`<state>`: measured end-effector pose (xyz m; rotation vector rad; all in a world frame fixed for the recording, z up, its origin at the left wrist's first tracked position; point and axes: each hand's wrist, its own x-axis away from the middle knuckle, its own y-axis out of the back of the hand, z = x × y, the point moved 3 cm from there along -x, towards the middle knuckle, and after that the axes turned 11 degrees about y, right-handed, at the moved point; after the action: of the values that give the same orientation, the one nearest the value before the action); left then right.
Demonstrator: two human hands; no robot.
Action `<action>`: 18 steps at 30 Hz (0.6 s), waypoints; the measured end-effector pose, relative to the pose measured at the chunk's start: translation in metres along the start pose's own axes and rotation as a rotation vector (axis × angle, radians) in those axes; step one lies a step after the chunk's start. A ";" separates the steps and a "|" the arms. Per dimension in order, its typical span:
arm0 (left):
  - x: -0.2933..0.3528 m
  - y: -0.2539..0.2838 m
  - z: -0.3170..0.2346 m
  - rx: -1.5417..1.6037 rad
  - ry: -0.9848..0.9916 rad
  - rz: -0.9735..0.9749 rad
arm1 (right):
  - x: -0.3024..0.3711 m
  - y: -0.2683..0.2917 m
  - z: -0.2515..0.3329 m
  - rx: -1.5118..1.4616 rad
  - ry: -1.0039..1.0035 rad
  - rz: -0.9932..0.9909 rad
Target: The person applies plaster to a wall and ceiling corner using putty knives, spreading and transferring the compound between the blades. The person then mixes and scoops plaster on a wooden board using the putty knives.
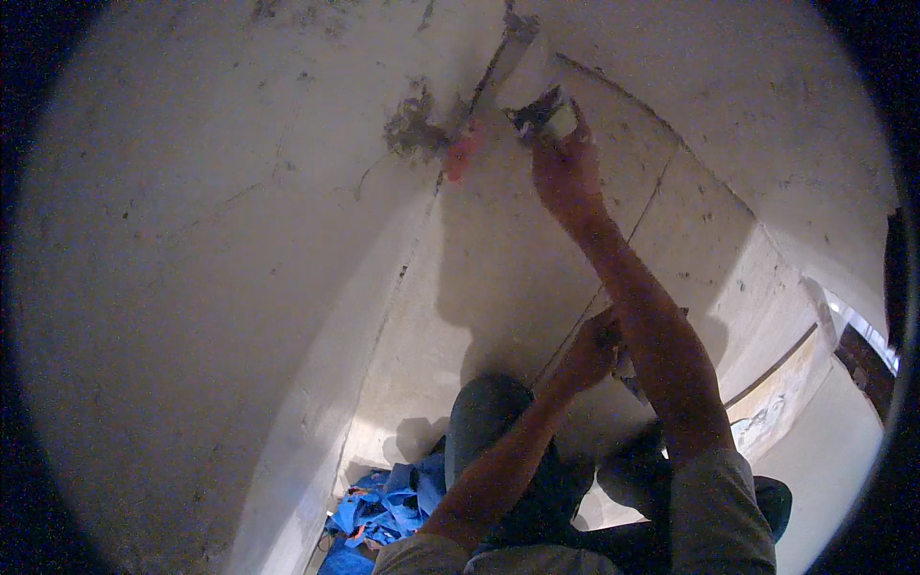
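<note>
My right hand [567, 168] is raised far ahead, closed around a small tool [559, 120] with a pale part and a dark, ragged-looking front edge. The tool is close to the pale wall surface, right of a seam; contact cannot be made out. Left of it are a red patch [464, 153] on the seam and a dark rough patch [414, 125]. My left hand [592, 353] is lower and nearer, fingers curled, partly behind my right forearm. It grips a dark, thin-edged object [629, 381], mostly hidden, whose kind does not show.
A crumpled blue cloth or bag [393, 503] lies at the lower left, beside my bent knee [489, 412]. Seams and a curved crack [661, 125] cross the pale surfaces. At the right, a dark-edged opening [867, 369] lets in light. My shadow falls ahead.
</note>
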<state>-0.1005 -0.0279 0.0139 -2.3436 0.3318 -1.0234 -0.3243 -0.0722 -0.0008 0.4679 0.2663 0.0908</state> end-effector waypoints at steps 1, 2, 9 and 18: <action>0.001 0.000 -0.009 -0.065 0.034 -0.019 | -0.003 0.007 -0.007 -0.015 -0.157 -0.033; 0.002 -0.001 -0.013 -0.129 0.068 -0.037 | -0.017 0.007 -0.012 0.230 -0.113 0.275; -0.002 0.008 0.010 -0.333 0.086 -0.277 | -0.027 -0.017 -0.039 -0.211 -0.062 0.364; 0.000 0.000 0.000 -0.018 0.296 -0.025 | -0.036 -0.037 0.036 -0.046 0.044 0.461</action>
<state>-0.1007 -0.0283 0.0141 -2.2156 0.4248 -1.3878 -0.3486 -0.1256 0.0216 0.4755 0.1950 0.5569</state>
